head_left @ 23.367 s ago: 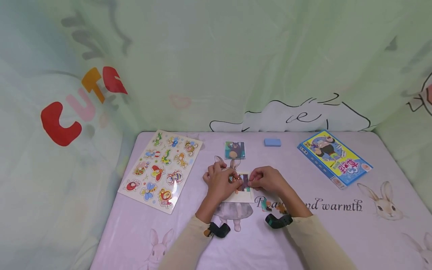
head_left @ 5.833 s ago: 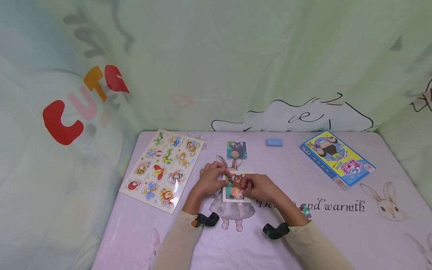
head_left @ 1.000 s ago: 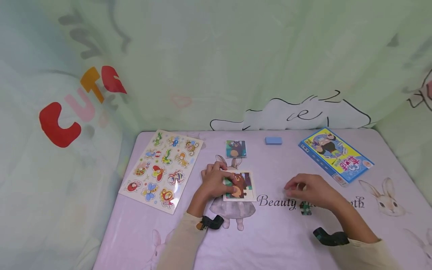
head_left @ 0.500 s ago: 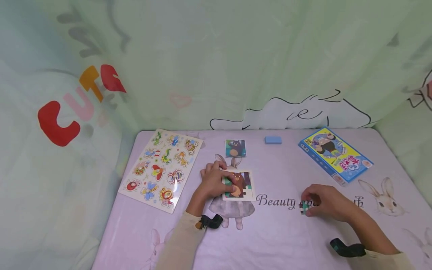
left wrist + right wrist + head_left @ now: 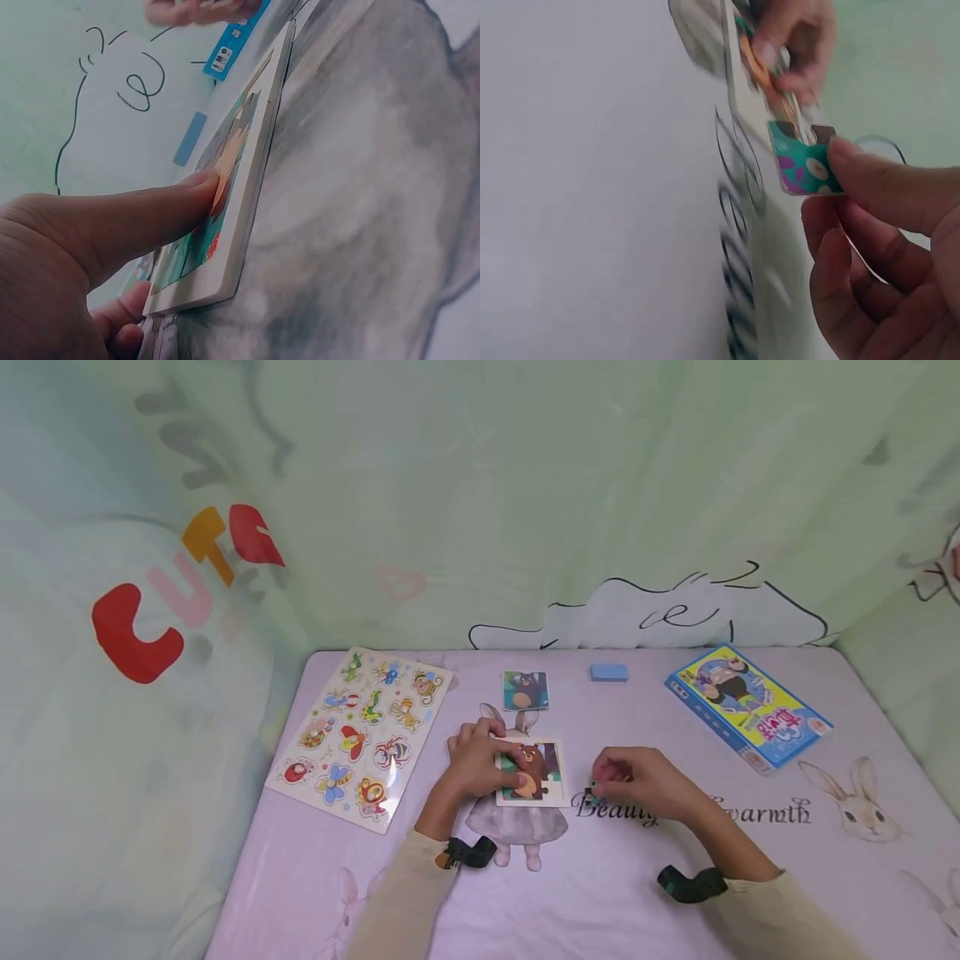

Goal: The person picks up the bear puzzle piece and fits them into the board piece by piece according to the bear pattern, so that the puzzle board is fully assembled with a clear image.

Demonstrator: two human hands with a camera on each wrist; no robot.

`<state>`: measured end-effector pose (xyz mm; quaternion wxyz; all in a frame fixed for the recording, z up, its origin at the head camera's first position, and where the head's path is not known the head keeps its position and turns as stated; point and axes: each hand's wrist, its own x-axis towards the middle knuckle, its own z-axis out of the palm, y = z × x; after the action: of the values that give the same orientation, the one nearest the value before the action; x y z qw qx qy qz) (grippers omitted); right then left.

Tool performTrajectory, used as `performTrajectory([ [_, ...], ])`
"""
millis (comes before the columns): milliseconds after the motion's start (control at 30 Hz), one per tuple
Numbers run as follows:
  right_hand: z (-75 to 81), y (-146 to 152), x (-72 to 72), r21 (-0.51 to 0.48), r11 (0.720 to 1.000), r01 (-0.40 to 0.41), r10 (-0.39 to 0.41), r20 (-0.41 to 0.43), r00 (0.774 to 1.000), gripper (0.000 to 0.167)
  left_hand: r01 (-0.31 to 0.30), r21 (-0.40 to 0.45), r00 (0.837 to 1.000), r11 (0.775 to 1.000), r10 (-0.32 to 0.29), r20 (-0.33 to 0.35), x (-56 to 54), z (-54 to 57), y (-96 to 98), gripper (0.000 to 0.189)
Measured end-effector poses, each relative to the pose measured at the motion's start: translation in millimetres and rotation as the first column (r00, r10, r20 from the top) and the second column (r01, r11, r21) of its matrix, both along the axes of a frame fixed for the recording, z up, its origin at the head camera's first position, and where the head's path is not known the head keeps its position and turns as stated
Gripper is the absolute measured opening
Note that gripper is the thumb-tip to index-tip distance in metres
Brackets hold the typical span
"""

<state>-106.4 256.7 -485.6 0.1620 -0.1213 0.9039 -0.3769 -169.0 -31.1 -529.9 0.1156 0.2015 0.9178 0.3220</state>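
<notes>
A small bear jigsaw puzzle in a cream tray (image 5: pixel 557 796) lies on the table before me; one gap shows at its lower right corner. My left hand (image 5: pixel 474 768) holds the puzzle tray at its left side, thumb (image 5: pixel 161 210) on the picture and other fingers at the edge. To the right of the tray, my right hand (image 5: pixel 648 781) pinches a jigsaw piece (image 5: pixel 806 161) between thumb and fingers, above the table and apart from the tray. That piece is teal with purple leaves, a white flower and brown on its upper edge.
A bear picture card (image 5: pixel 525 691) lies behind the tray, with a blue block (image 5: pixel 609 672) to its right. The insect puzzle board (image 5: pixel 360 739) is at the left. A blue and yellow box (image 5: pixel 750 706) stands at the back right.
My right hand has gone right, picked up the last loose jigsaw piece from the table and carried it left towards the tray. Earlier, more pieces were placed. The left hand has stayed on the tray.
</notes>
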Motion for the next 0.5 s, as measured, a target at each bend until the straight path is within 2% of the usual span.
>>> performTrajectory([
  [200,-12.1,-36,-14.2,0.001,1.0,0.026,-0.026,-0.03,0.999,0.013,0.005,-0.004,1.0,1.0,-0.006,-0.021,-1.3,-3.3,0.9,0.015],
  [500,-20.0,-58,-20.3,0.034,0.997,0.065,-0.062,-0.084,0.995,0.012,0.004,-0.028,1.0,1.0,-0.004,-0.013,-2.0,-2.4,-0.2,0.016],
])
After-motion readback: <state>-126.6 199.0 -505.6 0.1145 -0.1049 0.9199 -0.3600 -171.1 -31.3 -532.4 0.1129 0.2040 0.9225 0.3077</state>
